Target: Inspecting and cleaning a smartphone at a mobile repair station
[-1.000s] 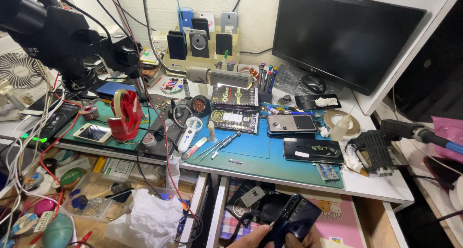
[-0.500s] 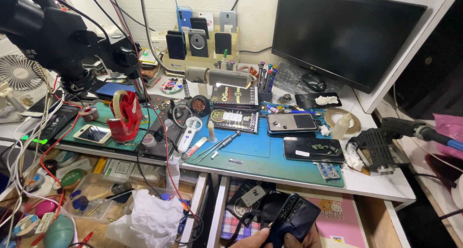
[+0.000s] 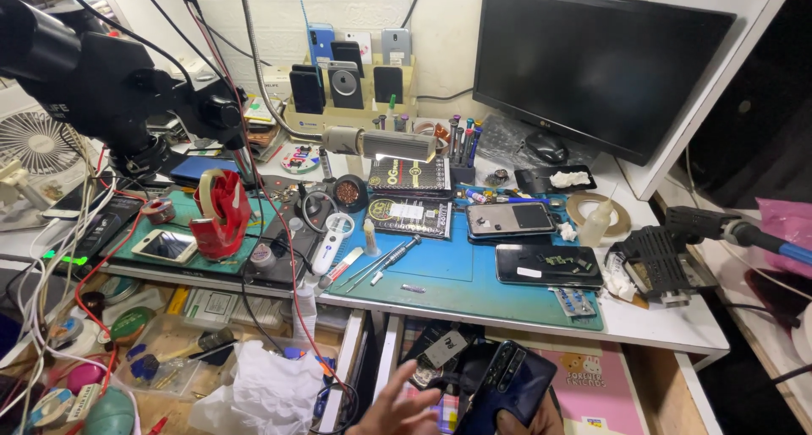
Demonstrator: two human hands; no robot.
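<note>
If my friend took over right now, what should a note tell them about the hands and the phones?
Right hand: holds a dark blue phone, back side up, over the open drawer.
Left hand: open, fingers spread, holds nothing, just beside that phone.
On the blue mat: two more phones, one grey, one black, plus a screwdriver.
Done: the dark blue phone is in hand.
Left: it looks closed; nothing opened on it yet.

Dark blue phone (image 3: 507, 386) gripped by right hand (image 3: 529, 420), near edge. Left hand (image 3: 397, 405) spread beside it, fingers apart. Blue work mat (image 3: 448, 270) seen beyond; black monitor (image 3: 600, 63) far right.
</note>
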